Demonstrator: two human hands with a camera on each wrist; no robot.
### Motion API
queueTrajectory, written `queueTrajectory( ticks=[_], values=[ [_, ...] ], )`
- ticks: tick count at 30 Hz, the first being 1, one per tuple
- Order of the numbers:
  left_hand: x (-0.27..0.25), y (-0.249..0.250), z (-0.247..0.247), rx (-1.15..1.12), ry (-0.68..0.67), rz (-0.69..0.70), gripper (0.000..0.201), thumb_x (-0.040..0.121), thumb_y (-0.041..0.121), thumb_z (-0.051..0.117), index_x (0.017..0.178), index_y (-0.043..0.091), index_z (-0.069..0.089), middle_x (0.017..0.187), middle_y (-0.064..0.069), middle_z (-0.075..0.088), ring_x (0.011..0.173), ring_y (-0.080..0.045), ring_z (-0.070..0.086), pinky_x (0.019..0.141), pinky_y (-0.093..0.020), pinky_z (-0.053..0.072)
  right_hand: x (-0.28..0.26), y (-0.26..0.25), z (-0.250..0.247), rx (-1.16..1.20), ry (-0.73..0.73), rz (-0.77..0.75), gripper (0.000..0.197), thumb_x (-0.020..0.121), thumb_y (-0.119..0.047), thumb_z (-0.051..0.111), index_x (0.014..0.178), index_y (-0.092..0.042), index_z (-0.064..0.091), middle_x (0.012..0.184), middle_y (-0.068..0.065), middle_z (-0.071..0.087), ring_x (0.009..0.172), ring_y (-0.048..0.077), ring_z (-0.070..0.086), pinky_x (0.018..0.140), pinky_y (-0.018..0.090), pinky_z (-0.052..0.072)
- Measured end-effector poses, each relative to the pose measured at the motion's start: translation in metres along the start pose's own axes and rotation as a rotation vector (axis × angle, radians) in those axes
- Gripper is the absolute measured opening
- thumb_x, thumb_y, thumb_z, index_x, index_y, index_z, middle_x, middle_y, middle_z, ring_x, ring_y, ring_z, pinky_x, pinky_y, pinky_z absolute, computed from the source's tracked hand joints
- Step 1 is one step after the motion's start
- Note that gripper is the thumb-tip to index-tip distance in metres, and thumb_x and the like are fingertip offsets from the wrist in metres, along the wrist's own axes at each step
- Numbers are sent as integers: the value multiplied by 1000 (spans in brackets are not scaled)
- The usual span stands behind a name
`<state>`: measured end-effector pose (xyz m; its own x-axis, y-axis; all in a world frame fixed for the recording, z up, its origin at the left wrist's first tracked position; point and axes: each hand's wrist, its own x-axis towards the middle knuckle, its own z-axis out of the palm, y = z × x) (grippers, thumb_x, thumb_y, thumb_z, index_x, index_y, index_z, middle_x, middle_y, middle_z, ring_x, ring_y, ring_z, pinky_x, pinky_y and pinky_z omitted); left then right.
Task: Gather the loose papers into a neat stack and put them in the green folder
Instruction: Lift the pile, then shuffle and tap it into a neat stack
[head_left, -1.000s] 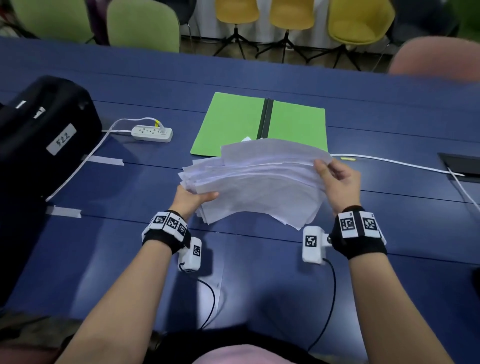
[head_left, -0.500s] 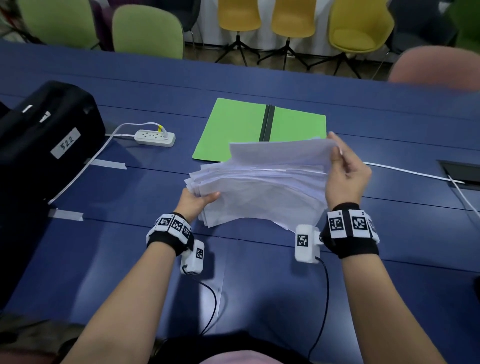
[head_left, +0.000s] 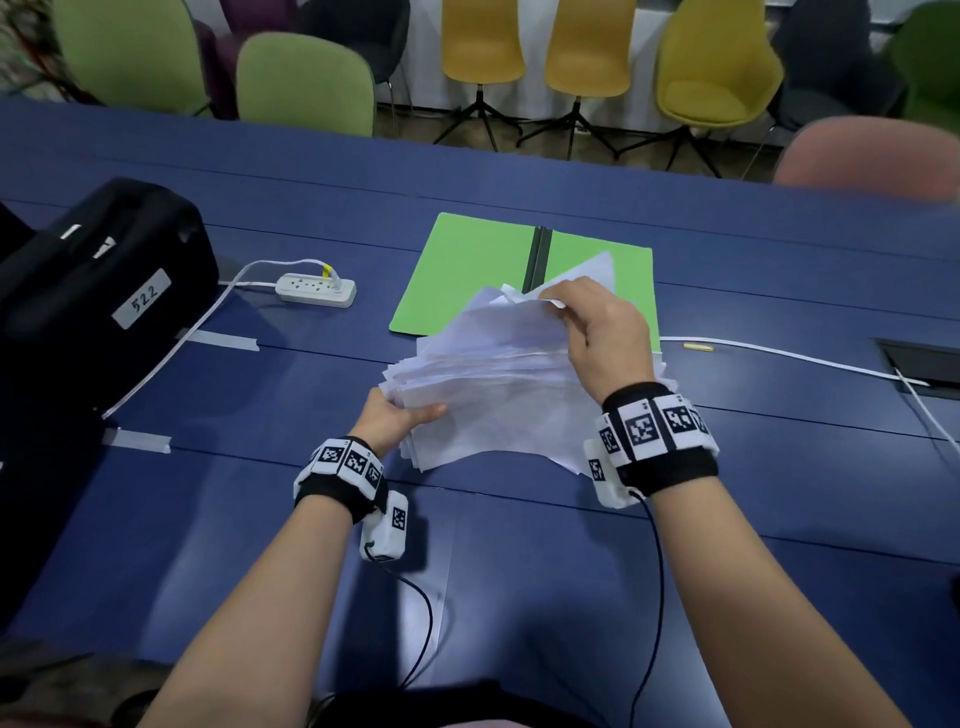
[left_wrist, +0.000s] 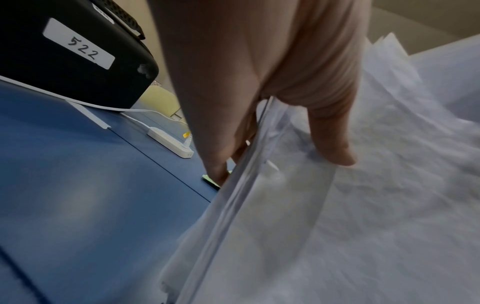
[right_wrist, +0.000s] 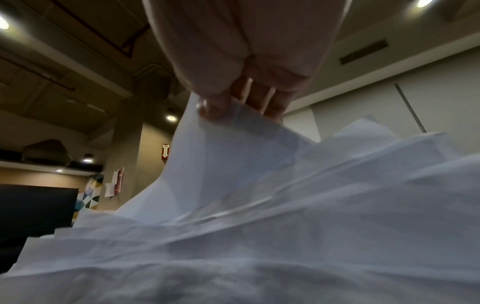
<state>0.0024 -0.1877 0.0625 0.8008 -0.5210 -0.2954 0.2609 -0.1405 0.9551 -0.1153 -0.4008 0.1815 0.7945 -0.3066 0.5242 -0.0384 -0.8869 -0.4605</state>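
A fanned, uneven bundle of white papers (head_left: 498, 384) hangs above the blue table (head_left: 260, 545), just in front of the open green folder (head_left: 467, 270). My left hand (head_left: 400, 415) grips the bundle's near left corner, thumb on top and fingers underneath, as the left wrist view shows with the papers (left_wrist: 363, 205). My right hand (head_left: 597, 332) reaches over the top and pinches the far edge of the upper sheets, lifting them. The right wrist view shows the thumb and fingertips (right_wrist: 215, 107) nipping a raised sheet of the papers (right_wrist: 233, 164). The folder's near edge is hidden behind the bundle.
A black case labelled 522 (head_left: 98, 280) stands at the left, with a white power strip (head_left: 316, 289) and its cable beside it. Another white cable (head_left: 779, 356) runs right toward a table hatch (head_left: 919, 366). Tape strips (head_left: 221, 340) lie on the table. Chairs line the far side.
My right hand has moved from the bundle's right edge up and over to its far edge and now lifts the top sheets. The left hand has kept its grip.
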Motion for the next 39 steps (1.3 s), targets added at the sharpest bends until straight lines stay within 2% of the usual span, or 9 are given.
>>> queueTrajectory(
  ticks=[4, 7, 12, 17, 23, 26, 31, 36, 39],
  values=[
    [2, -2, -2, 27, 25, -5, 37, 75, 1, 76, 107, 15, 64, 107, -4, 70, 100, -19, 66, 95, -35, 49, 0, 10, 3, -26, -194, 96, 42, 83, -2, 47, 115, -25, 62, 108, -1, 67, 96, 28, 61, 74, 38, 50],
    [2, -1, 0, 20, 25, 7, 31, 82, -1, 69, 108, 14, 63, 100, 1, 69, 87, -7, 68, 96, -34, 48, -4, 24, -7, -2, -101, 199, 46, 77, 4, 44, 107, -21, 69, 99, 6, 71, 91, 33, 64, 74, 38, 51],
    [1, -3, -3, 36, -11, 38, 31, 82, -2, 69, 105, 19, 65, 102, 4, 70, 90, -4, 69, 88, -25, 51, -7, 34, -34, -105, 11, 205, 52, 64, 4, 37, 94, -19, 72, 91, 6, 71, 86, 35, 61, 69, 39, 49],
    [0, -4, -4, 65, -26, 63, 36, 78, -8, 70, 100, 21, 67, 94, 12, 72, 87, -1, 69, 82, -19, 54, 4, 23, -26, -263, -222, 165, 44, 73, 6, 48, 97, -23, 71, 94, 5, 71, 91, 34, 59, 65, 32, 36],
    [-4, -4, -5, 80, -1, 24, 38, 74, -11, 73, 91, 23, 68, 80, 17, 74, 80, -1, 69, 81, -23, 54, 5, -12, 9, -239, -463, 75, 32, 84, -3, 47, 99, -23, 66, 99, 2, 70, 97, 30, 59, 72, 35, 47],
    [-6, 0, -5, 82, -4, 13, 38, 74, -12, 72, 89, 22, 68, 78, 17, 74, 77, 1, 69, 80, -21, 55, 8, -17, 13, -235, -474, 90, 47, 80, 1, 44, 109, -29, 64, 105, 2, 69, 99, 32, 60, 74, 36, 49],
    [-9, 5, -6, 111, -43, 28, 36, 71, -13, 74, 89, 17, 70, 83, 11, 73, 77, -1, 68, 73, -15, 56, 11, -5, -7, -353, -449, 169, 56, 79, 4, 44, 114, -35, 63, 104, 9, 69, 100, 34, 59, 68, 33, 37],
    [-11, 12, 3, 131, -64, 38, 30, 79, -9, 69, 97, 15, 67, 91, 4, 69, 75, 2, 68, 72, -13, 55, 6, -13, 2, -202, -569, 152, 52, 80, 5, 44, 111, -29, 66, 104, 8, 71, 102, 32, 61, 75, 31, 47],
    [-14, 14, 7, 164, -22, 40, 24, 83, -4, 66, 87, 20, 66, 86, 4, 68, 65, 8, 67, 62, -8, 52, 2, -19, 11, -163, -585, 111, 49, 79, 4, 42, 108, -28, 66, 100, 10, 71, 99, 34, 61, 79, 39, 51]
  ],
)
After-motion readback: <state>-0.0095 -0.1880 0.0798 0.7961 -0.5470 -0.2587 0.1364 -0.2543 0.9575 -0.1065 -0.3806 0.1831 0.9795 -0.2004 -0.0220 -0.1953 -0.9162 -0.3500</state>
